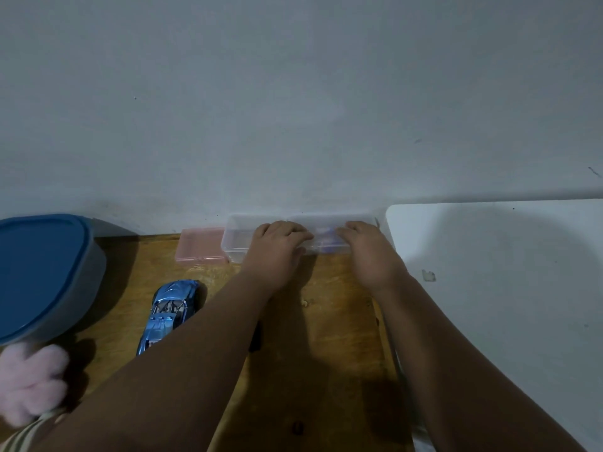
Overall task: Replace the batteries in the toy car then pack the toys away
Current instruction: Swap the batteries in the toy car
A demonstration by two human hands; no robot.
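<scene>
The blue toy car (169,313) is lying on the wooden table (332,353), just left of the left forearm and nearer the person than both hands, with neither hand holding it. The left hand (277,249) and right hand (368,252) are curling their fingers over the clear box (236,243), gripping it side by side. A purple-blue item (326,241) is showing inside, unidentifiable. A pink box (200,249) is sitting just beside it. The car's body is shining metallic blue.
</scene>
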